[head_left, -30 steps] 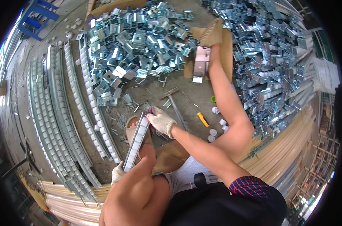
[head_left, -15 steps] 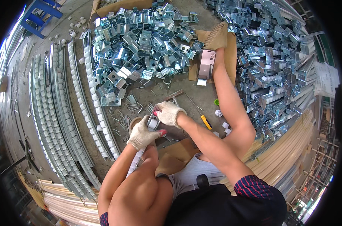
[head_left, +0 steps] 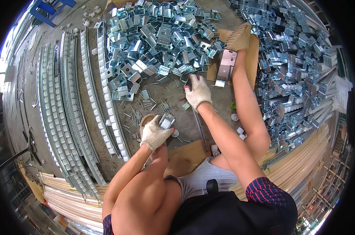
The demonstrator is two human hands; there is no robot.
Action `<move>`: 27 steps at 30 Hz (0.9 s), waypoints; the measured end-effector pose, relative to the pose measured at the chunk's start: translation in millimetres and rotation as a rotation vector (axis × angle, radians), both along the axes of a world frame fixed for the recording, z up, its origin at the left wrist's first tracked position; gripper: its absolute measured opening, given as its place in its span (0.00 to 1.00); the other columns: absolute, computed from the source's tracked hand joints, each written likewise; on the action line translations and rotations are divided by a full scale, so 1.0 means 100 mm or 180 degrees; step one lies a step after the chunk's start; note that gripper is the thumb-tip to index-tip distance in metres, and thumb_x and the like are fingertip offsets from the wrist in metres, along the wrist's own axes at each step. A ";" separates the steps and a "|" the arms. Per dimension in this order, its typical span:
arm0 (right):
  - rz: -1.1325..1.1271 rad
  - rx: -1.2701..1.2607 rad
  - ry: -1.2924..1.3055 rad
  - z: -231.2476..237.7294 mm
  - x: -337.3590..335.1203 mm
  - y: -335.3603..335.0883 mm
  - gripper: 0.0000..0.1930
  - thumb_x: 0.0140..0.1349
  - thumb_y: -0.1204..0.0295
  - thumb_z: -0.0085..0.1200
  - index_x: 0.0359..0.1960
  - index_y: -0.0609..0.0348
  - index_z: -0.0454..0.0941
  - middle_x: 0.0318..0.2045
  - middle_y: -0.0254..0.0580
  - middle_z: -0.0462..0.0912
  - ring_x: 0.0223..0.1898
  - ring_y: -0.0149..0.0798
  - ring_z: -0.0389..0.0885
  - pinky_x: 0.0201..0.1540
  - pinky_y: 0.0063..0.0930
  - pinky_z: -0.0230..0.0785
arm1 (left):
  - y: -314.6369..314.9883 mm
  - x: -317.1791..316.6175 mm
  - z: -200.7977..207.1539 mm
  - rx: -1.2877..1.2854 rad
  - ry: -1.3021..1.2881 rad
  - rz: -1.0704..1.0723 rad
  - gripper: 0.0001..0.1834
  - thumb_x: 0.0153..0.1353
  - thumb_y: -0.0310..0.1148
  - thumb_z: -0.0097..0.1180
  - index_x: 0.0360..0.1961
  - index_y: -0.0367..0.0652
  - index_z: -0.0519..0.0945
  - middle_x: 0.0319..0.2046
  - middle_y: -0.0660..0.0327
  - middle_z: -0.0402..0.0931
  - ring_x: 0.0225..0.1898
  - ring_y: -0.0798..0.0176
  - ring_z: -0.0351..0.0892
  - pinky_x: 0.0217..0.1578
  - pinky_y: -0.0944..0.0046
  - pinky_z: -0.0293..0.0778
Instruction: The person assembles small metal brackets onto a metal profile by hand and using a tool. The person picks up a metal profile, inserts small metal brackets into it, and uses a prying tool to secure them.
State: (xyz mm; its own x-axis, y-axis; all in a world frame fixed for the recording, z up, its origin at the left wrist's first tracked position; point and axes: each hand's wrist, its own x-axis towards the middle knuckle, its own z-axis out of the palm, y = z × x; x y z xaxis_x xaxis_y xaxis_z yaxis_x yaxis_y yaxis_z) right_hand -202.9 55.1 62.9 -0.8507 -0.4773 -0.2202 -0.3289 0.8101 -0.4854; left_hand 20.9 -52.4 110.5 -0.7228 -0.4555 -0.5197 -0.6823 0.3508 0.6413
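Note:
In my left hand (head_left: 155, 132), in a knit glove with reddish fingertips, is a shiny metal bracket (head_left: 167, 120). The fingers wrap its near side, and a white piece shows in it. This hand is above my left knee, beside a tan sandal. My right hand (head_left: 199, 93), gloved alike, reaches forward to the near edge of a big heap of metal brackets (head_left: 161, 35). Its fingers and thumb are apart, and I see nothing between them. Below its wrist lies a long dark bar (head_left: 201, 129). Loose metal pins (head_left: 135, 120) are scattered between the hands and the heap.
Rails lined with white rollers (head_left: 54, 105) lie in rows at the left. A phone (head_left: 227, 64) rests on cardboard by my right foot (head_left: 239, 37). More brackets (head_left: 291, 74) are piled at the right. A blue stool (head_left: 50, 11) stands far left.
My right hand has left the bracket held at my left hand and moved forward to the heap. My left hand keeps the bracket. The view has shifted slightly.

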 end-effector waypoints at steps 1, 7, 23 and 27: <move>0.0294 0.0039 0.0115 -0.04 0.01 0.00 0.23 0.63 0.61 0.64 0.60 0.43 0.77 0.59 0.52 0.78 0.58 0.57 0.79 0.59 0.51 0.74 | 0.01 0.01 0.01 -0.0032 0.0030 0.0049 0.33 0.48 0.51 0.72 0.52 0.42 0.84 0.41 0.46 0.88 0.47 0.42 0.88 0.52 0.50 0.80; 0.1020 0.0224 0.0609 -0.03 0.08 0.04 0.31 0.56 0.55 0.69 0.61 0.47 0.78 0.56 0.53 0.80 0.56 0.56 0.80 0.60 0.48 0.73 | 0.04 -0.05 0.06 0.0177 -0.0129 0.0103 0.31 0.49 0.49 0.74 0.52 0.43 0.84 0.40 0.50 0.89 0.45 0.47 0.89 0.51 0.52 0.81; -0.1070 -0.2728 -0.4315 0.19 0.42 0.74 0.07 0.70 0.65 0.62 0.43 0.48 0.77 0.32 0.26 0.78 0.29 0.23 0.76 0.31 0.20 0.68 | -0.01 0.02 0.15 -0.0191 -0.0122 -0.0069 0.37 0.51 0.54 0.72 0.58 0.46 0.80 0.45 0.42 0.86 0.51 0.38 0.84 0.55 0.46 0.78; -0.0703 -0.2267 -0.3889 0.25 0.51 0.45 0.07 0.69 0.61 0.60 0.42 0.46 0.80 0.32 0.22 0.78 0.31 0.20 0.75 0.31 0.19 0.66 | 0.01 -0.01 0.26 -0.0042 -0.0257 -0.0086 0.38 0.50 0.54 0.73 0.61 0.49 0.79 0.45 0.44 0.86 0.50 0.39 0.85 0.53 0.46 0.78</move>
State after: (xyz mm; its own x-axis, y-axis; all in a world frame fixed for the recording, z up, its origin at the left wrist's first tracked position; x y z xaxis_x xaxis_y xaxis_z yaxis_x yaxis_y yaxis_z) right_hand -152.3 100.5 88.4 -0.3755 -0.6803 -0.6294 0.6824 0.2566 -0.6844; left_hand 20.4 -51.9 136.8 -0.6908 -0.4437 -0.5709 -0.7219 0.3778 0.5798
